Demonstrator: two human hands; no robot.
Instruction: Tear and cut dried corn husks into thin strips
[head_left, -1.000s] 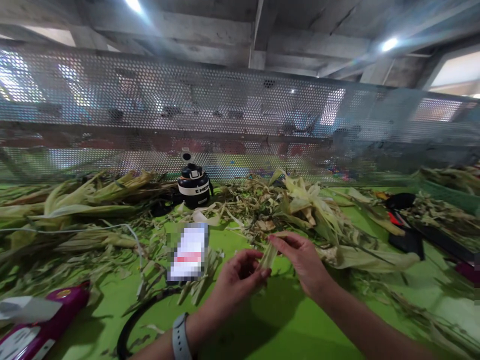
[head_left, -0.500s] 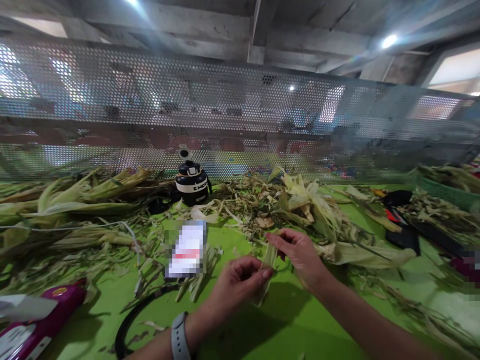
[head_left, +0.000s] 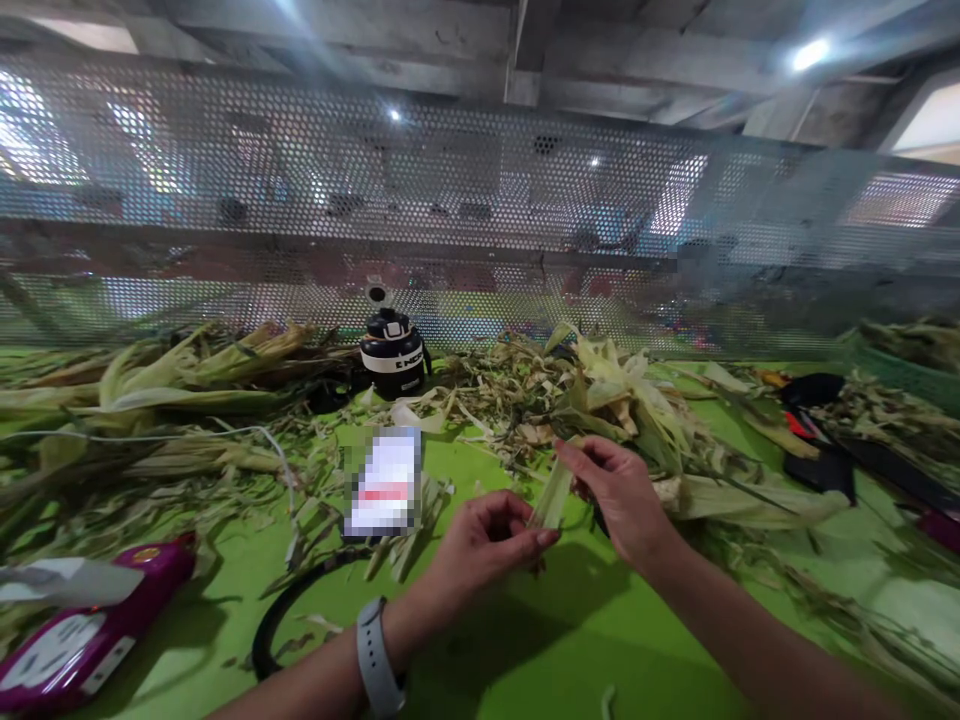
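Note:
A short strip of pale green corn husk (head_left: 553,498) is stretched between my two hands above the green table (head_left: 517,640). My left hand (head_left: 480,545), with a grey watch strap on its wrist, pinches the strip's lower end between thumb and fingers. At the upper end, my right hand (head_left: 611,490) grips it between thumb and forefinger; its other fingers are curled. Just beyond my hands lies a heap of husks and shreds (head_left: 615,390). A phone (head_left: 386,482) with a blurred-out screen rests left of my hands, beside a few cut husk strips (head_left: 420,525).
A black bottle (head_left: 394,358) with its lid up stands before a perforated metal screen (head_left: 480,220). Husk bundles (head_left: 195,380) and a white cable lie left, near a magenta device (head_left: 112,625) and black hose (head_left: 274,620). Dark tools (head_left: 821,450) and a green basket (head_left: 892,365) are right.
The view has shifted slightly. The husk strip now shows flatter and broader between my hands, and the tail that hung below my left hand no longer shows.

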